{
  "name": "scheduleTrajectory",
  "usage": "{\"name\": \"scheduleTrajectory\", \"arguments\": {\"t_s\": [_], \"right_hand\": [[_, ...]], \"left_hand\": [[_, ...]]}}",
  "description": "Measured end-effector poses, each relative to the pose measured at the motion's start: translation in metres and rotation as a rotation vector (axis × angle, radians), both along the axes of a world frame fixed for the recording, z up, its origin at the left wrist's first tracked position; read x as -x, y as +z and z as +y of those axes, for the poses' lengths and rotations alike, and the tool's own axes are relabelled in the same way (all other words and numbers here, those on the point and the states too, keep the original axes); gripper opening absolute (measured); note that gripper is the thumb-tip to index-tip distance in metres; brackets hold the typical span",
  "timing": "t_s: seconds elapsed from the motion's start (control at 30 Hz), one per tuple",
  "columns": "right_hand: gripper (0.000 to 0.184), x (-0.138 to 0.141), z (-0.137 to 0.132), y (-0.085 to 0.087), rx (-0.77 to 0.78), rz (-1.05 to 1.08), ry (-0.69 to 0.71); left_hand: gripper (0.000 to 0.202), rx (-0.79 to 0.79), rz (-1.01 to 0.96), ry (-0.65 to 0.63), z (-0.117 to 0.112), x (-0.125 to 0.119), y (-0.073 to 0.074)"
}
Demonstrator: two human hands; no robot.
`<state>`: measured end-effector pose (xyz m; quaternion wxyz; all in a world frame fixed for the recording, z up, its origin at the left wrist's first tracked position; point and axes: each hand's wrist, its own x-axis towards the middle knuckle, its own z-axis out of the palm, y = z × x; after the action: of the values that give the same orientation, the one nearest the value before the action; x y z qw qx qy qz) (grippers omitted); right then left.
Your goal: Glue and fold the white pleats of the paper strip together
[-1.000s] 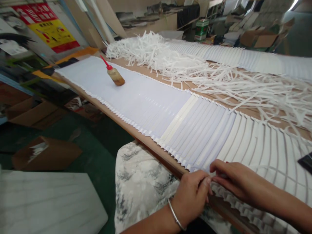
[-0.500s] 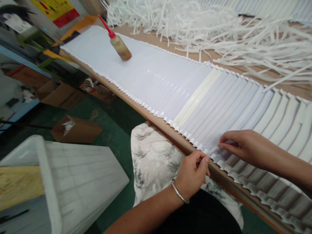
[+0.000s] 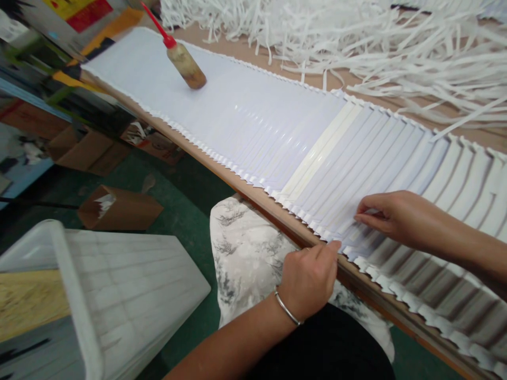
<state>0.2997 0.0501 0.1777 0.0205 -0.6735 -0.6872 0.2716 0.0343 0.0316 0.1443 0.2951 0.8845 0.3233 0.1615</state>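
A long row of overlapping white sheets (image 3: pixel 348 174) with ragged edges lies along the table; the ones at the right curl upward. At the near table edge my left hand (image 3: pixel 311 274), with a bracelet on its wrist, is closed, its fingertips at the sheets' edge. Whatever lies in those fingers is hidden. My right hand (image 3: pixel 390 216) is pinched just above the sheets, to the right of the left hand; I cannot see what is in the pinch. Two cream strips (image 3: pixel 317 153) cross the row to the left of my hands.
A glue-like bottle (image 3: pixel 186 66) with a red nozzle stands on the sheets. Loose white strips (image 3: pixel 317 37) heap along the table's far side. A white plastic bin (image 3: pixel 130 285) and a cardboard box (image 3: pixel 127 208) are on the green floor at left. Patterned cloth (image 3: pixel 253 253) covers my lap.
My left hand has turned, knuckles now up, fingertips at the sheet edge. The right hand stays pinched in about the same place. The view has shifted slightly.
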Motion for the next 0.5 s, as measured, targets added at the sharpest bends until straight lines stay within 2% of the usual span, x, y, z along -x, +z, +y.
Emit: {"name": "scheduleTrajectory", "arguments": {"t_s": [0.13,0.33,0.5], "right_hand": [[0.024,0.001,0.002,-0.001,-0.003,-0.054,0.012],[0.025,0.003,0.003,-0.002,-0.035,-0.098,0.074],[0.024,-0.020,0.016,0.012,-0.002,-0.086,0.013]], "left_hand": [[0.044,-0.153,0.171,-0.054,0.008,-0.005,0.004],[0.050,-0.233,0.341,-0.078,0.009,-0.015,0.010],[0.050,-0.288,0.363,-0.102,0.009,-0.016,0.012]]}}
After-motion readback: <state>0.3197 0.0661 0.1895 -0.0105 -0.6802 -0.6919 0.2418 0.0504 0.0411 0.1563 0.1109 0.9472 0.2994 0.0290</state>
